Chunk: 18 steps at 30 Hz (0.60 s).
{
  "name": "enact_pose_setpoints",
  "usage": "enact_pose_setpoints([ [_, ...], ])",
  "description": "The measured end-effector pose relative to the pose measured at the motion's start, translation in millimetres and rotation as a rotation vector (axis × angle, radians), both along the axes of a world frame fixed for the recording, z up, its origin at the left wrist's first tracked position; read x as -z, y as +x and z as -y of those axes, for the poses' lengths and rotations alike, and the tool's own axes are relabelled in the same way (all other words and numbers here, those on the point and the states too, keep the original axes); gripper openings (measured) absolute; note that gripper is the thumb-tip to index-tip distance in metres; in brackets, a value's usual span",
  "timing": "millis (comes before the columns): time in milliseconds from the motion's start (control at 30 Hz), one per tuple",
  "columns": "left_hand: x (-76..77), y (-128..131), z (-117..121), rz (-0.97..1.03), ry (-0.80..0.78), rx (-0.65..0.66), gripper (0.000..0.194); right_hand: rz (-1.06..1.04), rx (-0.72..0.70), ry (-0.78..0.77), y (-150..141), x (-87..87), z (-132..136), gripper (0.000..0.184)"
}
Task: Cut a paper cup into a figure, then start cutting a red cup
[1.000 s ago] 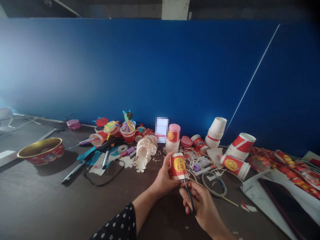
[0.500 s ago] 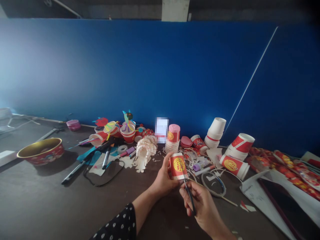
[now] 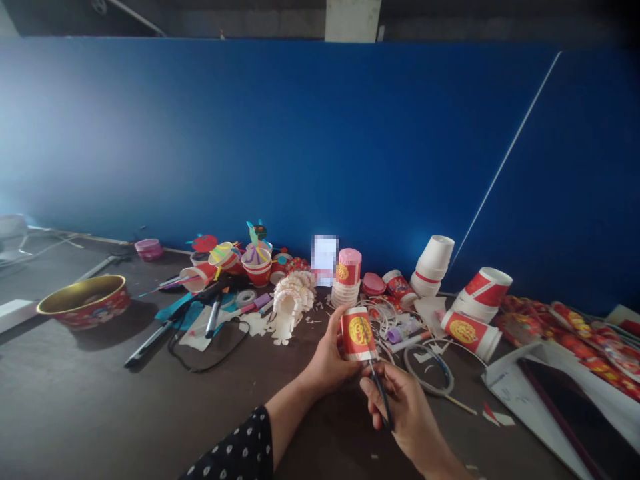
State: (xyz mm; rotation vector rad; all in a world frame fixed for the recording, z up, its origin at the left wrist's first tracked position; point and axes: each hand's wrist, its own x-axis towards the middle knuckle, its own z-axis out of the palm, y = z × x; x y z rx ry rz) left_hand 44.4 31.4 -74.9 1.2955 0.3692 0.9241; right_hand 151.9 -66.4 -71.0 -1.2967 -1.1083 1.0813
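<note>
My L hand [image 3: 327,360] is clenched round a red-and-white paper cup w/ round gold emblem [image 3: 359,335], held nearly upright in the air, just above the table's near edge of the clutter. My R hand [image 3: 405,407] grasps slim black scissors [image 3: 383,400], tips at the cup's lower rim; blades too small to tell if open. Black sleeve w/ white dots [image 3: 235,447] on L forearm.

Just beyond, L of the cup: white paper cup cut into curled, fringed strips [image 3: 293,300], scraps around it. Far: stack of white cups w/ pink top [image 3: 347,273]. R of hands: thin white paper loops [image 3: 427,370] and a red-and-white cup on its side [image 3: 470,335]; red patterned paper sheets [image 3: 575,333] far R. L: roll of clear tape [image 3: 246,298], black marker [image 3: 147,343], red bowl w/ shiny gold inside [image 3: 83,303].

All on a dark brown matte tabletop [image 3: 65,400], against a smooth blue wall [image 3: 250,133] w/ a thin white diagonal line [image 3: 505,157]. Rough concrete pillar [image 3: 353,20] above it.
</note>
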Motion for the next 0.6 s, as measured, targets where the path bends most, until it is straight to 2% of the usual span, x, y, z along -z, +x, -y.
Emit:
enact_pose_setpoints([
  [600, 1.0, 0.4, -0.5, 0.005, -0.005, 0.024, 0.098, 0.014, 0.001, 0.001, -0.3, -1.1, -0.8, 0.027],
])
